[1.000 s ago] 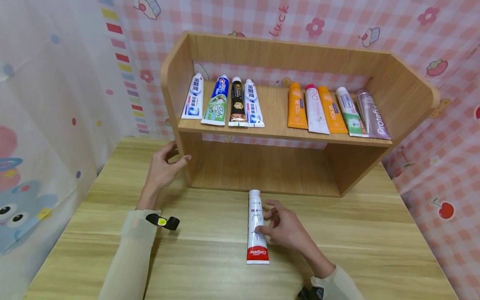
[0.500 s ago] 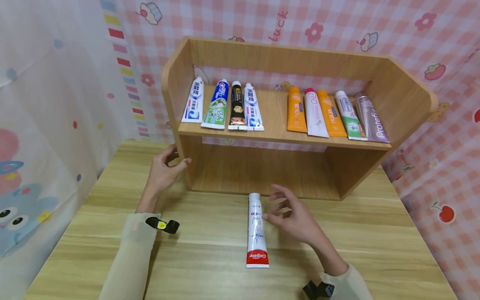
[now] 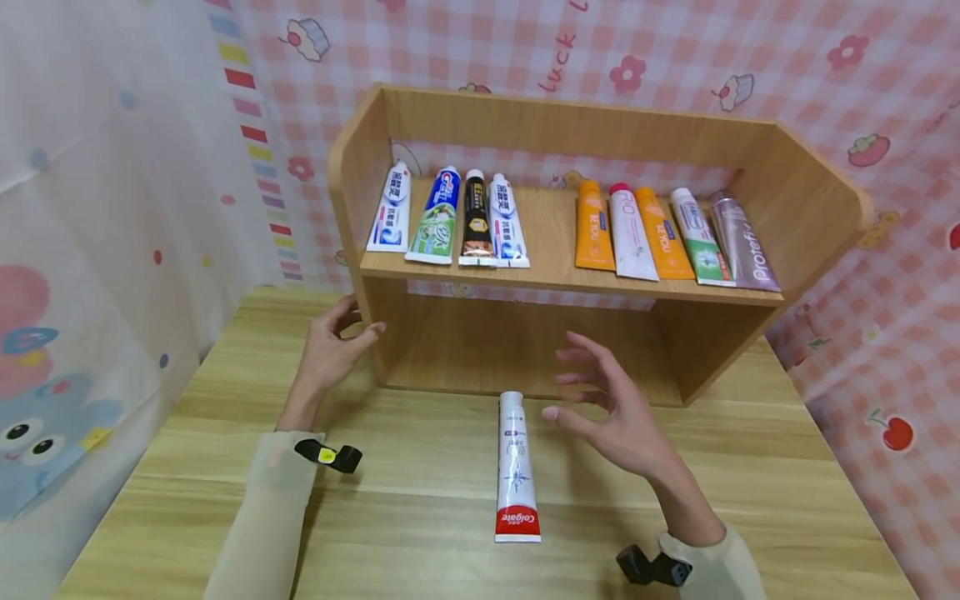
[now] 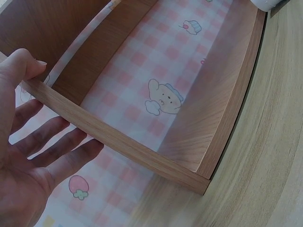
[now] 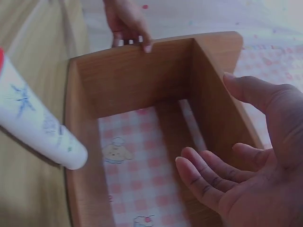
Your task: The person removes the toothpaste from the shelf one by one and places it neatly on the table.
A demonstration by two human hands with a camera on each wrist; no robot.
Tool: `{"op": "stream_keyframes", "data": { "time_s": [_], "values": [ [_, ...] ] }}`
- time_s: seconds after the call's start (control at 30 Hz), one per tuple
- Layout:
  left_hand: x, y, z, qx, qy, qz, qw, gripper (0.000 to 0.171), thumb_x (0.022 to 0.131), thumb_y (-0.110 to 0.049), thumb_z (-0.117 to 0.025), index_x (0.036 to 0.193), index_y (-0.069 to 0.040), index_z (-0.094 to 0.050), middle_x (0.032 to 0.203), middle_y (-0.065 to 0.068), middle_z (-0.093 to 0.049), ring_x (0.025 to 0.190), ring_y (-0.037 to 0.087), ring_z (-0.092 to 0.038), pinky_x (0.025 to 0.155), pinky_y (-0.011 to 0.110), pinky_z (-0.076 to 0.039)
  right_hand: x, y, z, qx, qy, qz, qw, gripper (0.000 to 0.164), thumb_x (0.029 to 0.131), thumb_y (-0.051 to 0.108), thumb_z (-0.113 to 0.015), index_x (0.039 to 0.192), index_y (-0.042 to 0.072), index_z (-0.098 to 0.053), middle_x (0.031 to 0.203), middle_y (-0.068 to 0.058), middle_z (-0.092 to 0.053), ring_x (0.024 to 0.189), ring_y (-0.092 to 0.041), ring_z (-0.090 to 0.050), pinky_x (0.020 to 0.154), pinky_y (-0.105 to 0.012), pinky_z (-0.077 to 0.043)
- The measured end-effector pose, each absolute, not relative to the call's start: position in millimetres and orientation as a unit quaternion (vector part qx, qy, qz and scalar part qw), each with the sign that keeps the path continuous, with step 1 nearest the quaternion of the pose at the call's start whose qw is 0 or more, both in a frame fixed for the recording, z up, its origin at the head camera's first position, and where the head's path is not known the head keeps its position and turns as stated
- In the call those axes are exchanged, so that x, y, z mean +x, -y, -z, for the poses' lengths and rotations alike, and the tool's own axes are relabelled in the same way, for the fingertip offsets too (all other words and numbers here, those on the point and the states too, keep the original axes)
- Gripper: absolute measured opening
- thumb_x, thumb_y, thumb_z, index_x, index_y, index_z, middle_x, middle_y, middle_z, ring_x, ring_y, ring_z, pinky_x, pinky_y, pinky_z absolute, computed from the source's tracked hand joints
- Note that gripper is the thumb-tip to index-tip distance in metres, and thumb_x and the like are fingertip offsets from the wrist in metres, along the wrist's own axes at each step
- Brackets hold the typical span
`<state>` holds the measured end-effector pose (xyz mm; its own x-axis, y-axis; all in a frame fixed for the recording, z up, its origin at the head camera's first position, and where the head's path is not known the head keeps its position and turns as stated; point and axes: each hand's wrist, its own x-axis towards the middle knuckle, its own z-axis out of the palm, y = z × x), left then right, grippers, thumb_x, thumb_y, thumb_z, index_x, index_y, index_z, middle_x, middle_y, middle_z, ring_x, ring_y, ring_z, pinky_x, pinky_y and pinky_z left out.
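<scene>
A white tube of Colgate toothpaste (image 3: 516, 467) with a red end lies flat on the table, its cap toward the small wooden shelf (image 3: 517, 282). My right hand (image 3: 624, 421) hovers to the right of the tube, fingers spread and holding nothing. In the right wrist view the tube (image 5: 35, 118) is apart from that hand (image 5: 251, 175). My left hand (image 3: 330, 348) grips the shelf's left side panel. The left wrist view has the thumb on the inner side of the panel edge (image 4: 113, 137) and the fingers on the outer side.
On the upper board, several toothpaste tubes lean at the left, including a black tube (image 3: 477, 218). Another group leans at the right, with an orange tube (image 3: 595, 227) and a purple tube (image 3: 742, 242). The wooden table (image 3: 420, 533) extends before the shelf. Patterned cloth (image 3: 697, 50) hangs behind.
My right hand has let go of the Colgate toothpaste tube and moved up and right, its fingers opening. The tube stays on the table. My left hand keeps its place on the shelf.
</scene>
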<state>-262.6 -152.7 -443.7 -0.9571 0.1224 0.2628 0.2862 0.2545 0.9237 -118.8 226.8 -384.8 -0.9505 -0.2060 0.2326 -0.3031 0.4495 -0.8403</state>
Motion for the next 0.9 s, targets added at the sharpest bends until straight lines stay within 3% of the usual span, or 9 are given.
{"op": "stream_keyframes", "data": {
  "time_s": [0.17, 0.27, 0.5, 0.6, 0.8, 0.9],
  "values": [
    [-263, 154, 443, -0.125, 0.793, 0.593, 0.064, 0.06, 0.095, -0.024, -0.072, 0.151, -0.015, -0.052, 0.149, 0.012, -0.056, 0.131, 0.033, -0.057, 0.102, 0.049, -0.056, -122, -228, 371, 0.18, 0.835, -0.516, 0.07, 0.09, 0.085, 0.005, -0.082, 0.157, 0.027, -0.034, 0.148, -0.005, -0.053, 0.126, -0.03, -0.062, 0.1, -0.028, -0.057],
    [-263, 154, 443, -0.126, 0.792, 0.594, 0.062, 0.061, 0.095, -0.024, -0.072, 0.151, -0.015, -0.051, 0.15, 0.013, -0.055, 0.131, 0.033, -0.056, 0.103, 0.05, -0.056, -124, -227, 363, 0.194, 0.822, -0.529, 0.075, 0.093, 0.083, 0.0, -0.082, 0.158, 0.026, -0.033, 0.15, -0.005, -0.052, 0.128, -0.03, -0.061, 0.102, -0.025, -0.056],
    [-265, 152, 444, -0.14, 0.777, 0.61, 0.07, 0.058, 0.094, -0.015, -0.071, 0.149, -0.012, -0.053, 0.146, 0.016, -0.058, 0.127, 0.034, -0.058, 0.092, 0.022, -0.058, -125, -225, 339, 0.21, 0.811, -0.541, 0.079, 0.097, 0.082, -0.004, -0.082, 0.16, 0.022, -0.03, 0.154, -0.004, -0.049, 0.134, -0.029, -0.057, 0.105, -0.027, -0.055],
    [-265, 152, 444, -0.141, 0.775, 0.611, 0.071, 0.059, 0.093, -0.015, -0.071, 0.149, -0.012, -0.053, 0.145, 0.016, -0.058, 0.126, 0.033, -0.058, 0.09, 0.017, -0.057, -126, -224, 330, 0.211, 0.809, -0.541, 0.084, 0.098, 0.082, -0.005, -0.081, 0.161, 0.018, -0.029, 0.155, -0.006, -0.048, 0.135, -0.029, -0.056, 0.105, -0.027, -0.054],
    [-265, 153, 443, -0.134, 0.782, 0.605, 0.066, 0.06, 0.094, -0.019, -0.072, 0.15, -0.013, -0.052, 0.147, 0.014, -0.057, 0.127, 0.032, -0.058, 0.099, 0.037, -0.058, -132, -223, 314, 0.222, 0.804, -0.544, 0.093, 0.099, 0.081, -0.007, -0.081, 0.161, 0.017, -0.027, 0.156, -0.009, -0.046, 0.134, -0.026, -0.056, 0.105, -0.026, -0.054],
    [-264, 153, 442, -0.132, 0.783, 0.604, 0.063, 0.06, 0.094, -0.019, -0.072, 0.15, -0.013, -0.052, 0.148, 0.014, -0.057, 0.128, 0.032, -0.057, 0.101, 0.041, -0.057, -135, -223, 305, 0.224, 0.804, -0.542, 0.1, 0.1, 0.082, -0.006, -0.081, 0.162, 0.021, -0.027, 0.157, -0.012, -0.045, 0.134, -0.024, -0.056, 0.105, -0.025, -0.054]
  ]
}}
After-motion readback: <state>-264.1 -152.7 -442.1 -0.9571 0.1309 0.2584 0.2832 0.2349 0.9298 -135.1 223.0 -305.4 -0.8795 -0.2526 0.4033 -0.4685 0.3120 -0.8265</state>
